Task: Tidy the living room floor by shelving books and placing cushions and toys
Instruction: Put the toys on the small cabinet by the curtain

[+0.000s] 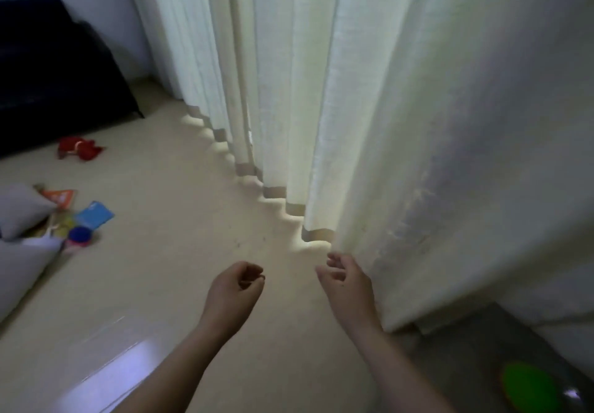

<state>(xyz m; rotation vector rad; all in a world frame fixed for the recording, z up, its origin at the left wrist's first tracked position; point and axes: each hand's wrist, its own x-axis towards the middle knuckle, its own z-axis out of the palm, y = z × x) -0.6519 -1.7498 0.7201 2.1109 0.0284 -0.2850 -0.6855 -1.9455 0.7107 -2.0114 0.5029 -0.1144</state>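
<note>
Fingers (pixel 254 273) of the left hand (pixel 233 287) are loosely curled on nothing. The right hand (pixel 348 284), near the pleated woven curtain (pixel 321 91), is half-open and empty. The clutter lies well apart, far left: a soft grey cushion (pixel 22 210) partly over thin flat books (pixel 94 215), and a crumpled red soft toy (pixel 78 148). The cushion is best lifted first, so the books are exposed for a flat grasp.

At nine o'clock the dark sofa (pixel 48 75) runs off the left edge; towards eight o'clock two grey cushions (pixel 19 210) are cropped by the same edge and cover part of the books (pixel 95 215); the red toy (pixel 78 149) is too blurred to identify, as is the blue-topped pink thing (pixel 78 237); at five o'clock a blurred green object (pixel 527 387) is cut by the bottom edge.
</note>
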